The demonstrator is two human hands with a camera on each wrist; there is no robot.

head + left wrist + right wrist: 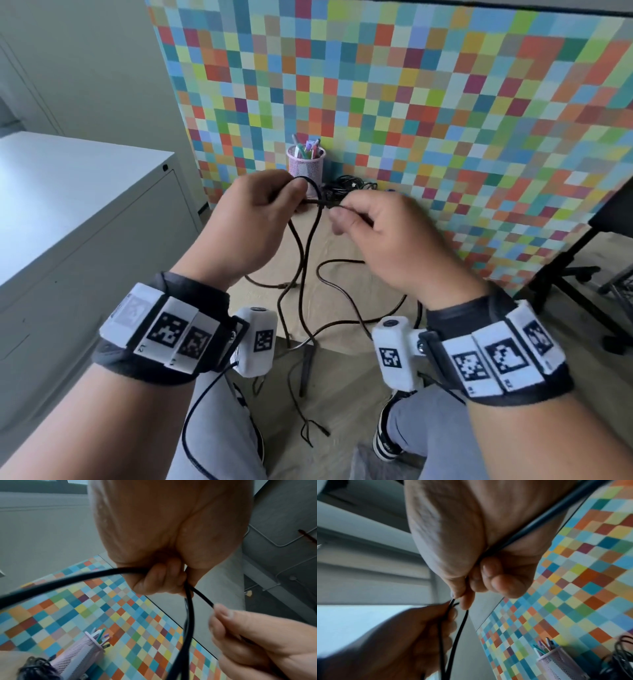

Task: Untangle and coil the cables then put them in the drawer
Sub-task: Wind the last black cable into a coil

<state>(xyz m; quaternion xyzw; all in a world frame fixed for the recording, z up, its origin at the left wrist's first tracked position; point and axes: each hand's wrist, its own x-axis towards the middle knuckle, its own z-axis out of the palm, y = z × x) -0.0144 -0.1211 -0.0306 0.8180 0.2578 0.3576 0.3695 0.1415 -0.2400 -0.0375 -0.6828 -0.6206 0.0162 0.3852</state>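
Hands raised above the surface: our left hand grips a loop of black cable in curled fingers, and our right hand pinches the same cable just beside it. Slack trails down over the surface edge. More cables lie bunched beside the pen cup.

Multicoloured checkered panel upright behind pale wooden surface; white cabinet at left, plain wall, wood-look floor.
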